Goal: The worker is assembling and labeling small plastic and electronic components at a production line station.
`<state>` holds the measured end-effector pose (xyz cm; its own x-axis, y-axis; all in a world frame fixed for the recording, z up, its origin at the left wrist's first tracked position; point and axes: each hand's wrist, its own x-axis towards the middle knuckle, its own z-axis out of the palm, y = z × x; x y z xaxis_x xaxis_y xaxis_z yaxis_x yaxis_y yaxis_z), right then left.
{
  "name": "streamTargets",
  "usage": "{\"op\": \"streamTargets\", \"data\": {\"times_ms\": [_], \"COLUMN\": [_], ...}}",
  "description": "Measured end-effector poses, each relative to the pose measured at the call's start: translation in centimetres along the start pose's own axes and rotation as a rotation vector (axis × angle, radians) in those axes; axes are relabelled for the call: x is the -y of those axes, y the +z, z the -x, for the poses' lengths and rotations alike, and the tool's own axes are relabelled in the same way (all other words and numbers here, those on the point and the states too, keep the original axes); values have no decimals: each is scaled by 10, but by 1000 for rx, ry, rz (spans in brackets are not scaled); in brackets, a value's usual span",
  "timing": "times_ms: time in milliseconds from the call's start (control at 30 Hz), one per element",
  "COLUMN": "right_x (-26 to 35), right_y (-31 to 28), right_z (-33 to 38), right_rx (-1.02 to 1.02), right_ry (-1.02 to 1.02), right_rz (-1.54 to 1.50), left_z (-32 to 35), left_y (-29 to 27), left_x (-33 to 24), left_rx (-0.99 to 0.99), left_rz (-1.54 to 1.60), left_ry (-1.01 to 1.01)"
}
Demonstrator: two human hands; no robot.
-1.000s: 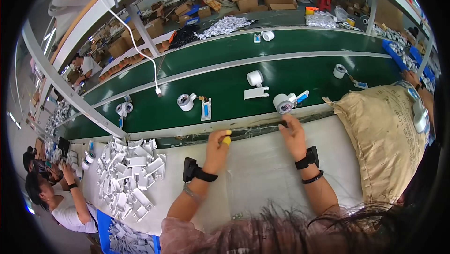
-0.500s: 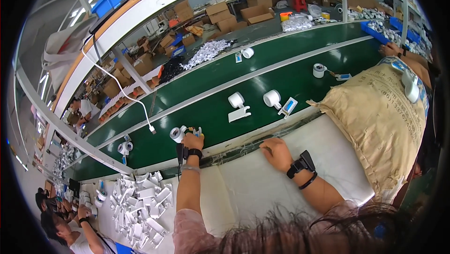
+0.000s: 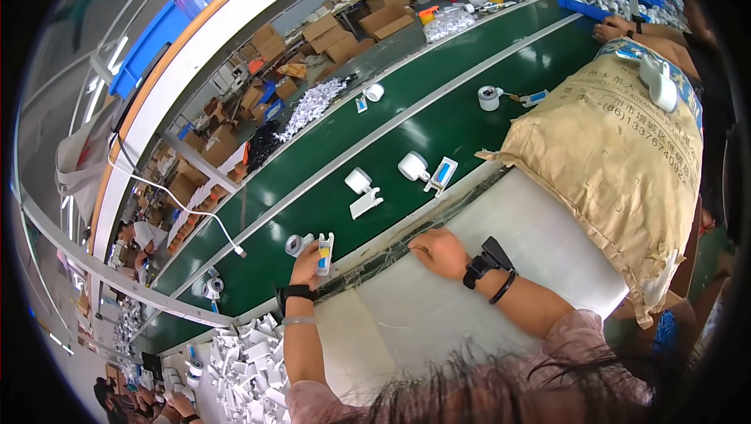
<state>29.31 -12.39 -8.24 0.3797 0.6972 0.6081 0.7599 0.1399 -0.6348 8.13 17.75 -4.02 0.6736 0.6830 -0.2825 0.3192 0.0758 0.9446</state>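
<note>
My left hand [image 3: 306, 269] is closed on a narrow white plastic casing [image 3: 325, 252] with a blue and yellow piece inside, at the near edge of the green conveyor belt. A white round housing [image 3: 296, 245] lies right beside those fingers; whether it is joined to the casing I cannot tell. My right hand [image 3: 440, 253] is curled in a loose fist over the near edge of the pale work surface, with nothing visible in it. Farther along the belt lie two more round white heads with casings: one plain white [image 3: 359, 181], one with a blue insert [image 3: 413, 166].
A heap of white plastic casings [image 3: 250, 369] lies left of my left forearm. On the right a large brown paper sack [image 3: 602, 150] leans over the work surface [image 3: 469, 267]. A white cable [image 3: 180, 203] dangles from the frame. Another person's hands [image 3: 614, 29] are at the far right.
My left hand has tilted the casing up, so its blue and yellow inside now shows. The whole view has shifted and turned a little. My right hand stays curled.
</note>
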Motion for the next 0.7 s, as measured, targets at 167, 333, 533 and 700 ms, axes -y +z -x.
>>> {"op": "streamTargets", "data": {"times_ms": [167, 333, 533, 700], "right_x": [29, 54, 49, 53], "right_y": [-4, -12, 4, -6], "right_z": [-4, -9, -1, -3], "right_rx": [26, 127, 245, 457], "right_ry": [-68, -356, -449, -311], "right_rz": [13, 73, 33, -75], "left_z": [99, 153, 180, 189], "left_y": [44, 87, 115, 128], "left_x": [-32, -33, -5, -3], "left_rx": [255, 583, 687, 186], "left_rz": [144, -44, -224, -711], "left_ry": [44, 26, -5, 174]}}
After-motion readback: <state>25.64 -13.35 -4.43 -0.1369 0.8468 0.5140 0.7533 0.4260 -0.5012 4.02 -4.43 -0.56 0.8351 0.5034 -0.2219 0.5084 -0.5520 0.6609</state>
